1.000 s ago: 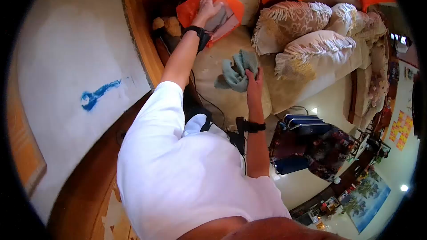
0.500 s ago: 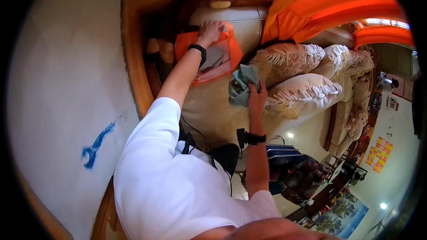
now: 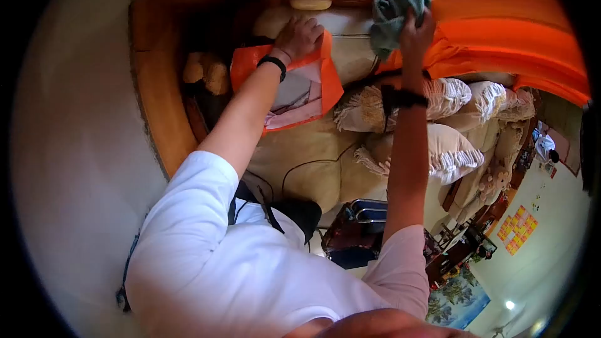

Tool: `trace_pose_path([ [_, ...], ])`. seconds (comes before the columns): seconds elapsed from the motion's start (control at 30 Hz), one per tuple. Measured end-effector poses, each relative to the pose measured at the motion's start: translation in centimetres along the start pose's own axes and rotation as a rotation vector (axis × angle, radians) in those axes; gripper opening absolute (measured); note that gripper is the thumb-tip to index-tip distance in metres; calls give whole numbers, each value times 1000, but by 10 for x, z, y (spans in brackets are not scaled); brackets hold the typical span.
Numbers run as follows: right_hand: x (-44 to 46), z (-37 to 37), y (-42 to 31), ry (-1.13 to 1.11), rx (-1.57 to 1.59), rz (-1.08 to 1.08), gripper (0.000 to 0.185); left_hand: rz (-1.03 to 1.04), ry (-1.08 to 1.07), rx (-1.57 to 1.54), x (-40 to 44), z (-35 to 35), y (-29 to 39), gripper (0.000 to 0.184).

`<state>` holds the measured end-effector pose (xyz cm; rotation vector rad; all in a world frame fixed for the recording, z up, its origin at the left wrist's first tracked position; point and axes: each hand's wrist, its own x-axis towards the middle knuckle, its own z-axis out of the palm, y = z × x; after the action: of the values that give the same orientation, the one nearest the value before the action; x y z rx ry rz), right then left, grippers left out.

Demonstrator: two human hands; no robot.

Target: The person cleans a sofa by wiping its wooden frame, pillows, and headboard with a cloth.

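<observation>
My left hand [image 3: 299,39] is at the upper edge of an orange bag [image 3: 333,81], its fingers curled over the rim. The bag lies on the beige sofa [image 3: 307,159] with its mouth open, and a greyish lining and pinkish material show inside. Higher up and to the right, my right hand [image 3: 418,34] grips a crumpled grey-green cloth [image 3: 389,24]. That cloth is in the air, in front of the sofa back and beside the orange curtain [image 3: 494,40]. The fingertips behind the cloth are partly hidden.
Fringed cushions [image 3: 447,150] lie along the sofa right of the bag. A brown plush toy [image 3: 216,76] sits in the left corner by the wooden frame [image 3: 153,69]. A dark cable [image 3: 307,164] runs over the seat. A folded dark chair [image 3: 360,225] stands below.
My right hand has carried the cloth up and to the right, from above the seat to beside the curtain. My left hand stays at the bag's edge. The view has shifted slightly.
</observation>
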<state>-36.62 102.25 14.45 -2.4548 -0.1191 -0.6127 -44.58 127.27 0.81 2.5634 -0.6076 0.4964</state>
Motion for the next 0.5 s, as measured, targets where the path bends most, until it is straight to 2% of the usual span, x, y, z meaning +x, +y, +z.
trace_pose_path([
  [0.03,17,18,12,-12,0,12,36,-1,45,-17,-2,6,-2,13],
  [0.1,36,48,36,-220,-2,120,52,-27,-27,-35,-4,7,-3,14],
  [0.17,8,84,-2,-229,-191,122,58,-41,-60,-30,-3,6,-4,16],
  [0.2,-7,101,-16,-242,-186,74,57,-39,-67,-31,-4,6,-5,16],
  [0.27,-33,129,-53,-232,-71,5,56,24,151,38,-2,2,-3,17],
  [0.3,-45,136,-66,-214,40,-14,56,20,158,38,-1,1,-3,17],
  [0.33,-48,134,-69,-259,22,85,53,10,127,26,0,-1,-1,18],
  [0.37,-42,127,-67,-255,19,81,53,8,92,16,1,-2,-3,18],
  [0.43,-22,98,-43,-461,-225,-44,51,4,85,-41,0,1,-3,17],
  [0.5,1,71,-26,-474,-405,34,49,-18,86,-84,-1,1,-5,16],
])
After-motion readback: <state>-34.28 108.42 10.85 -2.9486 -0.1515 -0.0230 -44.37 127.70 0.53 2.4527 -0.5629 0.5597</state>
